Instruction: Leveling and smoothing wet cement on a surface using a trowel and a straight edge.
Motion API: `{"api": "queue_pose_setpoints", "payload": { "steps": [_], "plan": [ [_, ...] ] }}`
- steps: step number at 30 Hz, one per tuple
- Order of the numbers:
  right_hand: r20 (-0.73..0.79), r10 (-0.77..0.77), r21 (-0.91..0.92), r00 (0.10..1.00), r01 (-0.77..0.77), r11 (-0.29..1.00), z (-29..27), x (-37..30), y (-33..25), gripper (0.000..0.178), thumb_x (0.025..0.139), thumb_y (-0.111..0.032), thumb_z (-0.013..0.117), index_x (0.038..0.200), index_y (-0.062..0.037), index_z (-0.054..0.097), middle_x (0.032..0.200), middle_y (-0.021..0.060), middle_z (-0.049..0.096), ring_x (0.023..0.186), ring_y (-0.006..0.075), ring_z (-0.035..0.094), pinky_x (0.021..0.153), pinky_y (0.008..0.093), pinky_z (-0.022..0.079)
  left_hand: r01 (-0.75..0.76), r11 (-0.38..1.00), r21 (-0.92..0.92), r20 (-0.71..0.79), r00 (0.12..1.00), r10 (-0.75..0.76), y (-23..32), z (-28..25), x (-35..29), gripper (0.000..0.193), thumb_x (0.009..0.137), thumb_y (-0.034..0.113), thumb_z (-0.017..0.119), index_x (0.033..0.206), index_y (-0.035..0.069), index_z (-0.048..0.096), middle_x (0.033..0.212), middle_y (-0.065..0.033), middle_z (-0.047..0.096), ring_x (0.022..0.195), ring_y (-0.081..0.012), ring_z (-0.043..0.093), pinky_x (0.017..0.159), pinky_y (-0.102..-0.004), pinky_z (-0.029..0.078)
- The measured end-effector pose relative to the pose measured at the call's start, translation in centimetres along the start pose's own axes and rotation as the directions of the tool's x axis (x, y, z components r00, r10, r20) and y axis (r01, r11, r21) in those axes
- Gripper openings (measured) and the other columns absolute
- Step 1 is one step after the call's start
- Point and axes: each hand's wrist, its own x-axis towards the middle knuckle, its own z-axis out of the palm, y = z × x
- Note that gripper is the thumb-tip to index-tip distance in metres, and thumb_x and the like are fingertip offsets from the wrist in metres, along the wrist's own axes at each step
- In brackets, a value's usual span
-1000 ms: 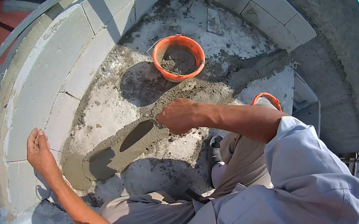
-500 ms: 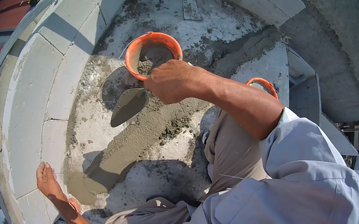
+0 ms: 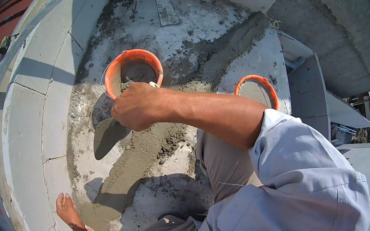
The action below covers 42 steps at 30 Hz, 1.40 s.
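My right hand (image 3: pixel 138 105) is closed around the handle of a trowel, just in front of an orange bucket (image 3: pixel 156 61) with wet grey mortar in it. The pointed trowel blade (image 3: pixel 107 135) hangs over the floor to the left of the hand, beside a thick strip of mortar (image 3: pixel 138 156). That strip runs diagonally toward the near left and ends in a smooth, wet patch. Over by the block wall (image 3: pixel 28 158), my left hand (image 3: pixel 67 210) is open and holds nothing, its fingers loosely stretched. Part of the trowel handle is hidden by my right hand.
A second orange-rimmed bucket (image 3: pixel 258 90) with grey contents stands beyond my right forearm. A flat rectangular plate (image 3: pixel 167 12) lies on the stained concrete floor (image 3: pixel 194 18) at the back. Low block walls border the left and far sides. My bent legs (image 3: pixel 224 167) are close to the mortar.
The view has shifted, so the buckets appear farther left and lower. My right hand and the trowel have come slightly nearer relative to the bucket. My left hand remains by the wall.
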Motion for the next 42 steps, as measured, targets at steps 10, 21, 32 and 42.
{"api": "queue_pose_setpoints", "payload": {
  "steps": [10, 21, 32, 42],
  "plan": [
    [0.058, 0.005, -0.019, 0.998, -0.004, 1.000, -0.6, -0.1, 0.5, 0.015, 0.079, -0.008, 0.063, 0.088, -0.0014, 0.074, 0.085, 0.0144, 0.075, 0.082, 0.0315, 0.075, 0.070, 0.0443, 0.059, 0.002, 0.999, 0.038, 0.073, 0.997, -0.005, 2.2, 1.5, -0.7, 0.037, 0.099, 0.016, 0.066, 0.131, -0.001, 0.061, 0.111, -0.0106, 0.071, 0.093, -0.0121, 0.064, 0.076, -0.0244, 0.049],
    [0.004, 0.006, 0.038, 1.000, -0.006, 0.999, -1.0, 0.8, -0.1, 0.017, 0.080, -0.007, 0.064, 0.091, 0.0010, 0.074, 0.085, 0.0167, 0.074, 0.083, 0.0332, 0.075, 0.072, 0.0464, 0.058, 0.035, 0.998, 0.046, 0.107, 0.993, -0.040, 1.7, 1.3, -1.5, 0.036, 0.098, 0.016, 0.067, 0.129, -0.003, 0.062, 0.108, -0.0090, 0.072, 0.089, -0.0118, 0.063, 0.073, -0.0237, 0.048],
    [-0.088, 0.205, 0.007, 0.975, -0.205, 0.979, -1.3, 0.3, 3.4, 0.014, 0.080, -0.011, 0.068, 0.083, 0.0015, 0.075, 0.082, 0.0194, 0.074, 0.081, 0.0337, 0.075, 0.075, 0.0452, 0.058, -0.020, 1.000, -0.011, 0.145, 0.989, 0.021, 1.3, 1.9, -1.4, 0.032, 0.098, 0.012, 0.068, 0.125, -0.004, 0.063, 0.097, -0.0049, 0.070, 0.079, -0.0071, 0.058, 0.063, -0.0217, 0.043],
    [-0.011, 0.180, 0.052, 0.984, -0.179, 0.983, -1.2, 0.5, 3.3, 0.016, 0.079, -0.011, 0.071, 0.091, -0.0015, 0.076, 0.088, 0.0151, 0.075, 0.084, 0.0322, 0.075, 0.071, 0.0466, 0.058, 0.005, 0.999, 0.034, 0.129, 0.992, -0.009, 2.4, 2.3, -1.6, 0.032, 0.098, 0.015, 0.068, 0.125, -0.002, 0.064, 0.090, -0.0055, 0.070, 0.074, -0.0098, 0.059, 0.063, -0.0249, 0.045]
  ]
}}
